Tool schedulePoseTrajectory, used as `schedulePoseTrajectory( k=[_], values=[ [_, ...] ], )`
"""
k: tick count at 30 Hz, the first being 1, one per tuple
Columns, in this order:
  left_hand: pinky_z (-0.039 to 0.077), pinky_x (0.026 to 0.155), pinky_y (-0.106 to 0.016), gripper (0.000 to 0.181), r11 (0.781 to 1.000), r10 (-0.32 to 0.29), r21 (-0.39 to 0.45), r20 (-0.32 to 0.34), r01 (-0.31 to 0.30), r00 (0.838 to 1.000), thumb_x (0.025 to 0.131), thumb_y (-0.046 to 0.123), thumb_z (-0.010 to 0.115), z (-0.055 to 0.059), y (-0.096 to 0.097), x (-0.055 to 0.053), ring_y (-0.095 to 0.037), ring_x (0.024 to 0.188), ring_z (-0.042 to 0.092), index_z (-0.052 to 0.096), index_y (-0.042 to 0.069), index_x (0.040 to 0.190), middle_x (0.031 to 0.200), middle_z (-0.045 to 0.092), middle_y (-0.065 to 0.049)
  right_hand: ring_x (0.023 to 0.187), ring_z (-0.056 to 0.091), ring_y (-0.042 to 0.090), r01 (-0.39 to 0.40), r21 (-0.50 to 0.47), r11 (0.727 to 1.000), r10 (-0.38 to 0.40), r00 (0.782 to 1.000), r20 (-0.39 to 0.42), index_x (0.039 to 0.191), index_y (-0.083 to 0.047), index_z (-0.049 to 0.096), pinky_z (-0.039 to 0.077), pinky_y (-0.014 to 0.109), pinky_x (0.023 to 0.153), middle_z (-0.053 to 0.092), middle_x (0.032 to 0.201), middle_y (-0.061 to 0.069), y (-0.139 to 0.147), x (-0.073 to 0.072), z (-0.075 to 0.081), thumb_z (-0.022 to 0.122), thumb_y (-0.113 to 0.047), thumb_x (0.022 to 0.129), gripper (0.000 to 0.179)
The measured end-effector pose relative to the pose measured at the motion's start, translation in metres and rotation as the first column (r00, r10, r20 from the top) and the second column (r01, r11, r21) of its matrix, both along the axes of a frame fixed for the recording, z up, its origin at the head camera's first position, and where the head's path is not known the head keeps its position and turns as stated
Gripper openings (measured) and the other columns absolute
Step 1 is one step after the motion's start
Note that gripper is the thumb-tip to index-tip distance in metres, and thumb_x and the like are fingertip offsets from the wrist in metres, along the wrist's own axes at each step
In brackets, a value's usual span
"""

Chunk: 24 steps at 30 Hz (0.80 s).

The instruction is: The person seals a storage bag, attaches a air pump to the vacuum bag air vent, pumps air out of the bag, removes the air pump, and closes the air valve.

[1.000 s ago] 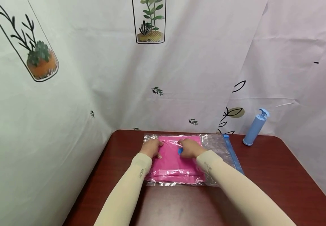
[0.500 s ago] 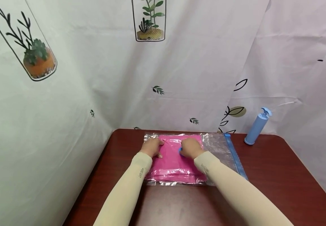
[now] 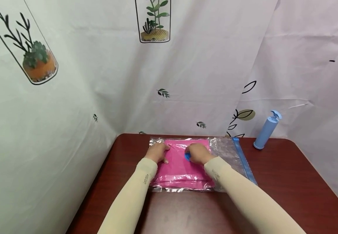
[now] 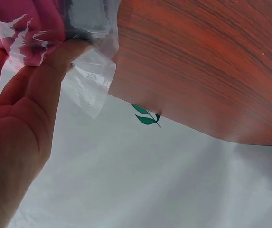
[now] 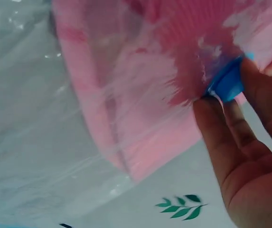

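Observation:
A clear vacuum storage bag (image 3: 225, 151) lies flat on the table with folded pink cloth (image 3: 180, 177) inside. Its blue zip edge (image 3: 243, 159) runs down the right side. My right hand (image 3: 198, 153) is over the middle of the cloth and pinches a round blue valve cap (image 5: 228, 84) on the bag between thumb and fingers. Toward the bag's left edge, my left hand (image 3: 156, 152) rests on the plastic over the cloth, its thumb and fingers spread apart. The left wrist view shows its fingers (image 4: 50, 71) against the plastic near a corner of the bag.
A blue hand pump (image 3: 266, 131) stands near the back right corner of the dark red wooden table (image 3: 297, 182). Patterned white cloth hangings (image 3: 186, 81) rise behind the table and along both sides.
My right hand shifts and turns slightly at the blue valve cap, its fingers closing round it and showing more of it again now. My left hand stays where it was.

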<state>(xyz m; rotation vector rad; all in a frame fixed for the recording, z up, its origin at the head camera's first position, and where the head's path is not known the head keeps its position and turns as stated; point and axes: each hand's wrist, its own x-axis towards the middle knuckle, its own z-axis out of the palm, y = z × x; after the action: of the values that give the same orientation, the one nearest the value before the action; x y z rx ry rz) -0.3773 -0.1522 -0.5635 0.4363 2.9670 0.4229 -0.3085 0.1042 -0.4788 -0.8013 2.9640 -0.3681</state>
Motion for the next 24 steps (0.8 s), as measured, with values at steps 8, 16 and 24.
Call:
schedulePoseTrajectory(
  k=[8, 16, 24],
  values=[
    [0.060, 0.120, -0.054, 0.087, 1.000, 0.005, 0.002, -0.008, -0.005, 1.000, 0.070, 0.039, 0.107, -0.0007, -0.0003, 0.0002, -0.035, 0.143, 0.071, 0.077, 0.027, 0.150, 0.151, 0.077, -0.006, 0.080, 0.070, 0.023, 0.136, -0.099, 0.986, -0.122, 0.984, 0.133, 0.093, -0.005, 0.077, 0.062, 0.040, 0.083, 0.079, 0.087, 0.009, 0.0068, -0.0104, -0.0017, 0.085, -0.030, 0.093, 0.026],
    [0.058, 0.122, -0.055, 0.086, 1.000, 0.005, 0.002, 0.004, -0.005, 1.000, 0.070, 0.038, 0.108, -0.0017, -0.0007, -0.0004, -0.034, 0.146, 0.069, 0.077, 0.026, 0.150, 0.154, 0.075, -0.005, 0.073, 0.066, 0.018, 0.050, -0.039, 0.998, -0.049, 0.998, 0.025, 0.087, -0.008, 0.081, 0.063, 0.040, 0.082, 0.077, 0.078, 0.003, 0.0031, -0.0091, -0.0033, 0.094, -0.024, 0.090, 0.021],
    [0.059, 0.121, -0.054, 0.085, 1.000, -0.002, -0.004, -0.009, 0.002, 1.000, 0.071, 0.039, 0.107, 0.0007, -0.0001, 0.0020, -0.034, 0.145, 0.070, 0.076, 0.027, 0.150, 0.153, 0.076, -0.005, 0.085, 0.074, 0.023, -0.007, 0.008, 1.000, 0.007, 1.000, 0.015, 0.099, -0.008, 0.084, 0.066, 0.043, 0.090, 0.082, 0.091, 0.005, -0.0019, -0.0097, -0.0037, 0.096, -0.009, 0.085, 0.019]
  ],
)
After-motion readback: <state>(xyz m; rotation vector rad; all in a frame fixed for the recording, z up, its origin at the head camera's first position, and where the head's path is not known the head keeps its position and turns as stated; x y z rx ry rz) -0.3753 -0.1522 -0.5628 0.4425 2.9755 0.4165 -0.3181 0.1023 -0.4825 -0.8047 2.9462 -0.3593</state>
